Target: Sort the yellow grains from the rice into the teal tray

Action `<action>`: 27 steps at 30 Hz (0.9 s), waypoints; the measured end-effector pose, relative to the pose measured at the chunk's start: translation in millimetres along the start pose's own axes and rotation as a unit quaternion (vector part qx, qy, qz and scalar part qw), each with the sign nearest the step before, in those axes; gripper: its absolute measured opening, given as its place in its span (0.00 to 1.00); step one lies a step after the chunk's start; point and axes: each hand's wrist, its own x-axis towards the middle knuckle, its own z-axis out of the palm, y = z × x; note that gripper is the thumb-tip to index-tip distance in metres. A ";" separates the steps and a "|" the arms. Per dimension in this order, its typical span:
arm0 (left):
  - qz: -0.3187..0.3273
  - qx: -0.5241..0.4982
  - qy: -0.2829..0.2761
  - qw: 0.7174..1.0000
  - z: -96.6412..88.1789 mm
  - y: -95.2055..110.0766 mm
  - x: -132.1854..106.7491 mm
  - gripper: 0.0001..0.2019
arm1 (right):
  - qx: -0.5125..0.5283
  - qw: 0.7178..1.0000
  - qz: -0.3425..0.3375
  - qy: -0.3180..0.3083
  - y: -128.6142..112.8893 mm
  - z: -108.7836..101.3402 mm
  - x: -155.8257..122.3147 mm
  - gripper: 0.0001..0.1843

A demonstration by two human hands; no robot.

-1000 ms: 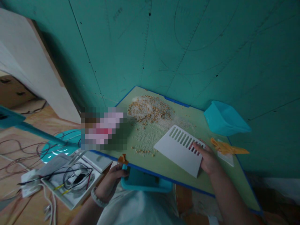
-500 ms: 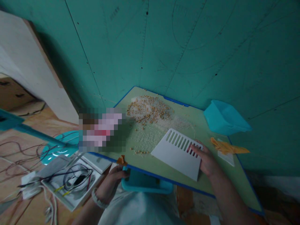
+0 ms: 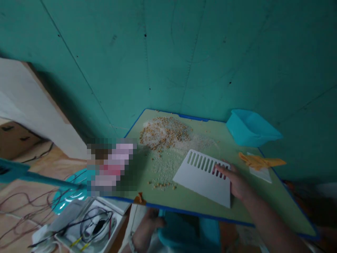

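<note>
My right hand [image 3: 234, 181] is closed on the slotted end of a flat white plastic board [image 3: 204, 182], which rests low over the table. My left hand [image 3: 151, 223], a little blurred, grips the left rim of a turquoise bin [image 3: 172, 239] below the table's front edge. A heap of yellow-brown beans and white grains [image 3: 165, 131] lies toward the back of the table [image 3: 139, 168]. From it, scattered grains and a few beans [image 3: 164, 184] trail forward to the left of the board.
A turquoise container [image 3: 250, 128] stands at the back right corner, near an orange glove [image 3: 259, 161] on a white sheet. A pixelated pink and white area covers the left edge. Left of the table, a white box [image 3: 100, 228] holds cables. A green wall [image 3: 168, 56] rises behind.
My left hand and the bin have moved down and right, farther out from under the table edge. My view has shifted slightly upward. The white board stays in my right hand, barely moved.
</note>
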 end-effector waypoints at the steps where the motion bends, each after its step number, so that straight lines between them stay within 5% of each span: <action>1: 0.005 0.006 0.003 1.000 -0.5 -3.6 1.8 0.13 | 0.004 1.000 0.002 0.000 -0.3 0.8 0.1 0.20; 6: 0.025 0.032 0.069 0.997 -15.1 -14.2 12.2 0.18 | 0.006 1.000 0.005 -0.028 -3.5 2.1 0.2 0.20; 18: -0.012 0.027 0.084 0.996 -38.8 10.7 -6.6 0.06 | 0.001 0.999 0.042 -0.021 -5.8 0.5 -0.2 0.21; 21: -0.027 0.020 0.088 0.996 -50.4 9.1 -1.5 0.07 | 0.014 0.998 0.057 0.019 -8.0 3.4 -2.5 0.24; 27: -0.055 0.055 0.092 0.993 -72.0 3.1 5.5 0.10 | 0.006 0.999 0.039 -0.018 -5.8 3.9 -2.8 0.18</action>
